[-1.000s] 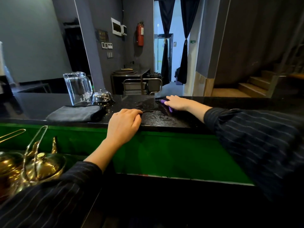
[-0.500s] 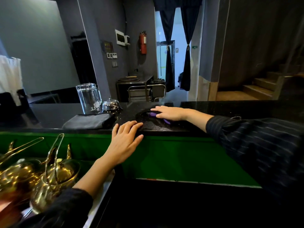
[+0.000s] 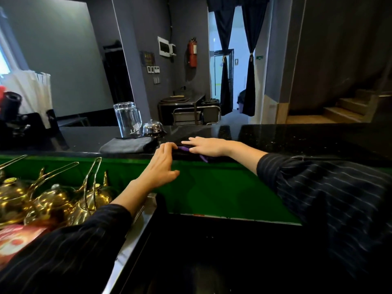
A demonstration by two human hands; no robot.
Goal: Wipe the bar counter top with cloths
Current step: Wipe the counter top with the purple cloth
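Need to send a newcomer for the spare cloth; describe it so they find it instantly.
On the black bar counter, find the clear glass jug and chrome bell. The folded grey cloth lies flat before them; the purple cloth is under the right hand.

A purple cloth (image 3: 184,148) and grey cloth (image 3: 127,144) lie on the speckled black counter top (image 3: 297,136) above a green panel (image 3: 212,192).

Glass mug (image 3: 128,119) beside a silver bell (image 3: 152,126); brass teapots (image 3: 53,201) lower left.

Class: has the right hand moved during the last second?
Yes. The right hand slid left, nearer the folded grey cloth, and toward the near edge of the black counter.
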